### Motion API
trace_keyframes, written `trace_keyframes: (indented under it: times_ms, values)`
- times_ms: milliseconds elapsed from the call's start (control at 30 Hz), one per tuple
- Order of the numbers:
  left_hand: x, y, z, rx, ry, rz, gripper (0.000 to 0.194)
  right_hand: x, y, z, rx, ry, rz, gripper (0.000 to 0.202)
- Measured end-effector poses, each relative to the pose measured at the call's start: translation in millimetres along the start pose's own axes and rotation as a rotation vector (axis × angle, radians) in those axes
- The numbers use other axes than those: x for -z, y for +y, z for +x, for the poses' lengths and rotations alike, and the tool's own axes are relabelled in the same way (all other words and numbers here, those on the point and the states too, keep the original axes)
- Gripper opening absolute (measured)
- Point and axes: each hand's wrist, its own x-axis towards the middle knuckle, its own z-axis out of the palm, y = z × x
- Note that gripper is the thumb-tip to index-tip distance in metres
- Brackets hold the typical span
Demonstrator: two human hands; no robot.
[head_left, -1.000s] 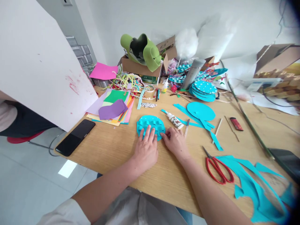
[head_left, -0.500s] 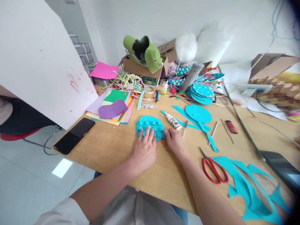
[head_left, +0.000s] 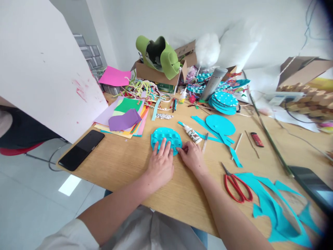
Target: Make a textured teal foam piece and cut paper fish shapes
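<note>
A turquoise felt disc [head_left: 166, 133] with rows of raised, scale-like strips lies on the table in front of me. My left hand [head_left: 161, 163] rests flat on its lower part, fingers stretched out and slightly spread. At the disc's lower right edge is my right hand [head_left: 191, 156], fingers curled and thumb tip against the felt; the exact grip is partly hidden. Just beyond that hand lie a white glue bottle [head_left: 192, 134] on its side and a slim pen-like tool [head_left: 205, 142]. A plain turquoise disc [head_left: 220, 124] with loose strips sits further right.
Red-handled scissors [head_left: 237, 185] and turquoise felt scraps [head_left: 275, 215] lie at right, near a long stem [head_left: 270, 139]. A black phone [head_left: 82, 149] and coloured sheets [head_left: 125, 119] are at left. Behind stand a grey flask [head_left: 213, 83] and a cardboard box [head_left: 156, 73].
My right hand has shifted slightly left, its thumb now at the disc's lower right edge. My left hand stays flat on the felt. The view has tilted a little.
</note>
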Motion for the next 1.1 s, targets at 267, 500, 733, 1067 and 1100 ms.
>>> trace_keyframes:
  times_ms: [267, 500, 733, 1067, 1100]
  values:
    - [-2.1, -1, -4, -0.004, 0.076, -0.011, 0.047, 2, 0, 2, -0.003, 0.008, 0.089, 0.032]
    - [0.0, -1, -2, 0.009, 0.048, -0.009, 0.045, 1, -4, -2, 0.014, 0.022, -0.01, 0.026]
    - [-0.6, -2, -4, 0.002, 0.103, -0.012, 0.043, 2, -8, -3, 0.022, 0.055, -0.056, 0.023]
    - [25.1, -41, -28, 0.21, 0.311, -0.072, 0.039, 1, -5, -2, 0.035, 0.062, 0.004, 0.026]
    - [24.8, -44, -30, 0.23, 0.326, -0.059, 0.038, 1, -5, -2, 0.035, 0.06, 0.01, 0.027]
